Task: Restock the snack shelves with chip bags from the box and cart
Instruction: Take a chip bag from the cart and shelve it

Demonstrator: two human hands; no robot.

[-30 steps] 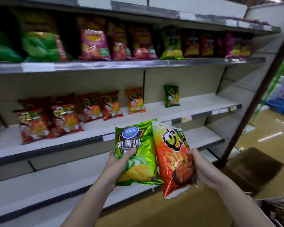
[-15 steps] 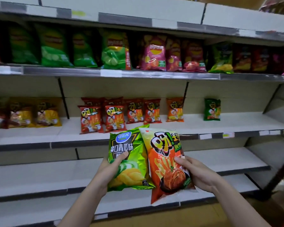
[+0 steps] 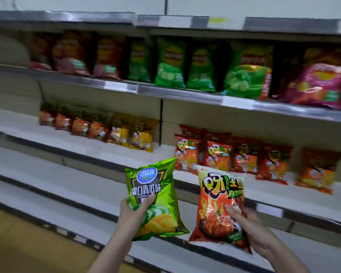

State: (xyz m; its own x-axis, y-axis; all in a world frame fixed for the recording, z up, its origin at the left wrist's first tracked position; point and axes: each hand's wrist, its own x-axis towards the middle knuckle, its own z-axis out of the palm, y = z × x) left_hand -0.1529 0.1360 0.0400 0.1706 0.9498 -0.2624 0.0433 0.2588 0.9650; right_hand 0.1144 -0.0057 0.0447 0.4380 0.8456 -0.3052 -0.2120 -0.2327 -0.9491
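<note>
Two upright bags: left hand (image 3: 133, 215) fingers grip green bag (image 3: 156, 196), right hand (image 3: 248, 223) fingers grip orange bag (image 3: 217, 201).

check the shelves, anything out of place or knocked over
Nothing stands out. The bags on the upper shelf and middle shelf stand upright in rows, though the picture is blurred. The left hand holds a green bag, the right hand an orange bag.
</note>
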